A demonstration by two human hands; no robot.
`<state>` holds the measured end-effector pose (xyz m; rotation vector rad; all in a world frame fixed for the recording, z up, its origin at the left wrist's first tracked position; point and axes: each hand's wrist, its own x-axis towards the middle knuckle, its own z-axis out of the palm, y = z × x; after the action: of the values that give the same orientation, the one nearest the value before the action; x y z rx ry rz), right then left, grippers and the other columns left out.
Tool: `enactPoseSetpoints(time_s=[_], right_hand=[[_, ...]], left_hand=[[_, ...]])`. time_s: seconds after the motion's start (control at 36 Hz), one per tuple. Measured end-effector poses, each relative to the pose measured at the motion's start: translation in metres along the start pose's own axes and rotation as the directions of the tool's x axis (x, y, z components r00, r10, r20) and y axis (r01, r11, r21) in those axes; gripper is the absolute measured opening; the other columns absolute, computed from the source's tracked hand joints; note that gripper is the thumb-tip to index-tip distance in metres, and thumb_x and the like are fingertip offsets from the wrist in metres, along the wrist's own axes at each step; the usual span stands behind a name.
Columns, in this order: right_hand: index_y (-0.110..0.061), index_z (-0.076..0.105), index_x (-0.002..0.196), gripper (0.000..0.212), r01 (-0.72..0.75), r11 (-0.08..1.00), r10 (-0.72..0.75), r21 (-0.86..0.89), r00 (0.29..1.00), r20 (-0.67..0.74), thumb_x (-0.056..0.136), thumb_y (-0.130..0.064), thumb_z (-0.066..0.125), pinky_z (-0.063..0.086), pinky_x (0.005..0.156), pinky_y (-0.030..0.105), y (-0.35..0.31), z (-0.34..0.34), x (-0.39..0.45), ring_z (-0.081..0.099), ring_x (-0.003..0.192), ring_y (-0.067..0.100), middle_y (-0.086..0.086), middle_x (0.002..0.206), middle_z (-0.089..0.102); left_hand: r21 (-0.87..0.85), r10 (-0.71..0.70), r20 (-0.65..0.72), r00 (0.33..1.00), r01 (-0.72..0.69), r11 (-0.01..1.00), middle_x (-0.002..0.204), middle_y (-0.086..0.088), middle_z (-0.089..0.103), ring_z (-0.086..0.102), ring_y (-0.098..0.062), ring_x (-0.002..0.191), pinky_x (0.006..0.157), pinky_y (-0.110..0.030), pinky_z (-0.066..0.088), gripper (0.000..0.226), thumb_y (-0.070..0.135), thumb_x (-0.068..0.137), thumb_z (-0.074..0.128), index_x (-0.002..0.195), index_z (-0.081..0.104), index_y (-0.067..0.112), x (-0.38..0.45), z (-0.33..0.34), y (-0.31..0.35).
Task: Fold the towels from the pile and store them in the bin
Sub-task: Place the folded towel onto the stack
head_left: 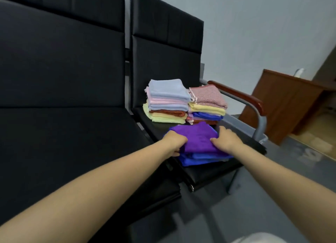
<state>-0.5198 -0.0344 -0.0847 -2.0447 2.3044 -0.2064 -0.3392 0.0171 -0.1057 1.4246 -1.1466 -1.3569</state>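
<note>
A folded purple towel [196, 139] lies on a folded blue towel [200, 160] at the front of a black chair seat [214, 173]. My left hand [175, 141] grips the purple towel's left edge, fingers curled over it. My right hand [226, 140] grips its right edge. Behind them stand two stacks of folded towels: a left stack [167, 101] topped with a light blue one, and a right stack [207, 104] topped with a pink patterned one. No bin is in view.
The chair has a wooden-topped metal armrest [241, 97] on its right. A wider black seat [63, 142] adjoins on the left. A brown wooden desk [283, 104] stands at the right, beyond a strip of grey floor [272, 197].
</note>
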Motion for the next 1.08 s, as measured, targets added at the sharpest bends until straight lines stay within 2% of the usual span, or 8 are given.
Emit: enactPoseSetpoints(time_s=[0.08,0.17,0.31,0.42,0.69,0.78,0.94,1.08], right_hand=[[-0.008,0.047,0.137,0.049,0.144,0.989,-0.129,0.037,0.955,-0.268,0.094,-0.032,0.054,0.042,0.1,0.044,-0.016,0.005,-0.014,0.046,0.125,0.037,0.018,0.133,0.052],[-0.011,0.055,0.13,0.039,0.349,0.93,-0.287,0.114,0.885,-0.367,0.094,-0.026,0.053,0.044,0.095,0.042,-0.048,0.008,-0.027,0.049,0.12,0.031,0.012,0.123,0.057],[-0.022,0.061,0.105,0.013,0.441,0.768,-0.363,0.464,0.897,-0.251,0.094,-0.025,0.055,0.042,0.074,0.03,-0.139,0.024,-0.063,0.057,0.087,0.015,-0.011,0.081,0.058],[-0.026,0.059,0.082,0.013,0.383,0.615,-0.451,0.689,0.888,-0.09,0.092,-0.026,0.052,0.051,0.064,0.031,-0.218,0.053,-0.094,0.064,0.07,0.016,-0.004,0.073,0.066],[-0.016,0.064,0.087,0.024,0.16,0.4,-0.701,0.902,0.688,0.189,0.101,-0.02,0.044,0.038,0.043,0.02,-0.414,0.102,-0.207,0.054,0.053,0.01,-0.001,0.068,0.062],[-0.017,0.063,0.085,0.023,0.199,0.364,-0.764,0.91,0.623,0.169,0.098,-0.018,0.044,0.038,0.044,0.021,-0.46,0.111,-0.242,0.053,0.053,0.01,-0.002,0.068,0.062],[-0.013,0.063,0.081,0.02,0.288,0.272,-0.845,0.918,0.528,0.085,0.094,-0.018,0.049,0.041,0.051,0.025,-0.538,0.111,-0.305,0.052,0.058,0.014,-0.001,0.065,0.059],[-0.013,0.037,0.058,0.035,0.41,0.188,-0.89,0.893,0.455,-0.021,0.09,-0.016,0.049,0.029,0.061,0.03,-0.589,0.101,-0.339,0.038,0.064,0.018,0.002,0.063,0.042]], left_hand=[[0.066,0.014,-0.041,0.999,-0.011,0.998,0.079,-0.001,0.046,0.046,-0.012,0.062,0.067,-0.03,0.047,0.012,0.016,0.095,0.053,0.105,0.047,0.02,0.004,-0.021,-0.008],[0.087,0.042,-0.124,0.991,-0.032,0.996,0.087,-0.001,0.051,0.049,-0.012,0.065,0.062,-0.026,0.048,0.046,0.018,0.096,0.052,0.14,0.04,0.014,0.005,-0.062,-0.011],[0.195,0.145,-0.307,0.941,-0.086,0.977,0.105,-0.003,0.055,0.056,-0.014,0.079,0.07,-0.028,0.052,0.038,0.018,0.099,0.048,0.137,0.046,0.014,-0.033,-0.155,-0.015],[0.243,0.227,-0.468,0.854,-0.123,0.962,0.114,-0.003,0.057,0.059,-0.014,0.083,0.066,-0.024,0.051,0.033,0.017,0.098,0.048,0.131,0.052,0.018,-0.074,-0.23,-0.027],[0.312,0.276,-0.824,0.494,-0.011,0.95,0.09,0.001,0.063,0.059,-0.016,0.067,0.072,-0.034,0.053,0.031,0.01,0.091,0.046,0.118,0.058,0.016,-0.218,-0.405,-0.059],[0.386,0.307,-0.865,0.398,0.136,0.912,0.092,0.001,0.065,0.063,-0.021,0.084,0.084,-0.037,0.053,0.03,0.013,0.09,0.046,0.116,0.059,0.02,-0.265,-0.441,-0.075],[0.441,0.405,-0.897,0.18,0.28,0.853,0.099,-0.003,0.063,0.058,-0.024,0.084,0.071,-0.029,0.039,0.033,0.007,0.088,0.044,0.114,0.063,0.016,-0.348,-0.496,-0.104],[0.349,0.354,-0.933,0.067,0.415,0.84,0.115,-0.013,0.062,0.058,-0.033,0.102,0.084,-0.043,0.05,0.035,0.021,0.089,0.046,0.12,0.061,0.014,-0.393,-0.534,-0.131]])
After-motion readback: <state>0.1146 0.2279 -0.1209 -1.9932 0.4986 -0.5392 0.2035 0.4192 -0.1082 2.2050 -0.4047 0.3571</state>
